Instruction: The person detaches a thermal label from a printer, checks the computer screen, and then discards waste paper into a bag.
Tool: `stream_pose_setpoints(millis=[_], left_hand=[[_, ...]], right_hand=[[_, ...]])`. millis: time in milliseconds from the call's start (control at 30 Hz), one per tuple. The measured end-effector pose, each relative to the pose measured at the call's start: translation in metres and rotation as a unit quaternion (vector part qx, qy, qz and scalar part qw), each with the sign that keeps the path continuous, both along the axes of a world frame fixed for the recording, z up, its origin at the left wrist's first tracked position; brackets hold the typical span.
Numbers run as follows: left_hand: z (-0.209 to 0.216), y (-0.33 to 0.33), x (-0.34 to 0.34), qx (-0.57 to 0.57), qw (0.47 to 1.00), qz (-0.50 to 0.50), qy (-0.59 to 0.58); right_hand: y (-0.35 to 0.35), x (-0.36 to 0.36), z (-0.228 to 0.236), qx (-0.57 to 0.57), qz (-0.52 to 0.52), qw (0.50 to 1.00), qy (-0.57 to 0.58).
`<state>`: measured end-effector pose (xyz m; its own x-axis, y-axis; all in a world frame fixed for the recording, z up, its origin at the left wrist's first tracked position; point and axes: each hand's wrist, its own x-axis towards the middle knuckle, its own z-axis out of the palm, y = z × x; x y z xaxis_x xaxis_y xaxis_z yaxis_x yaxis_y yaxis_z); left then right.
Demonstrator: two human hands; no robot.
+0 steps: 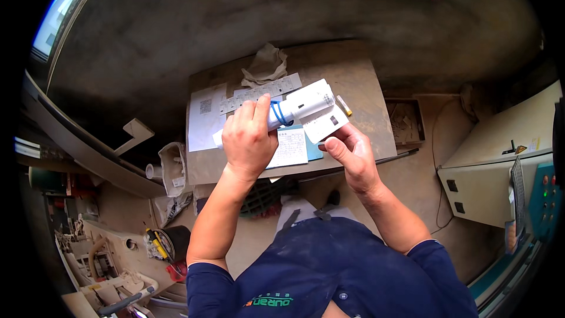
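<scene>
White tool [311, 99] filled the left hand's [247, 135] grip; the right hand [356, 162] held a card [323, 126]. Loose holding could have dropped either past the table's [369, 136] front edge.

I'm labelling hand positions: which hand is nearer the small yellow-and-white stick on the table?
Right. The right hand is just below the stick in the picture; the left hand is farther off, to the stick's left.

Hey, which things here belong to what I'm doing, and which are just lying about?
Likely in use:
white handheld device with blue cord, in your left hand
white card at your right hand
perhaps the written sheet

Apparently just lying about:
crumpled pale material on the table
yellow-ended stick
open box beside the table
</scene>
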<state>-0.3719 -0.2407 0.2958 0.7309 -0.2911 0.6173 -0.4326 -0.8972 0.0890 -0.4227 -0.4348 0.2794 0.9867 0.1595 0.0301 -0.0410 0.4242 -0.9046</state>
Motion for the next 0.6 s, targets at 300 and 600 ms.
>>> stream_pose_setpoints(millis=[300,600], left_hand=[[0.022,-0.045,-0.012,0.018,0.998,-0.055,-0.027],[0.036,-0.078,-0.012,0.004,0.993,-0.109,-0.051]], right_hand=[[-0.043,-0.027,-0.001,0.002,-0.090,0.996,-0.024],[-0.069,-0.046,0.005,0.030,-0.158,0.987,-0.013]])
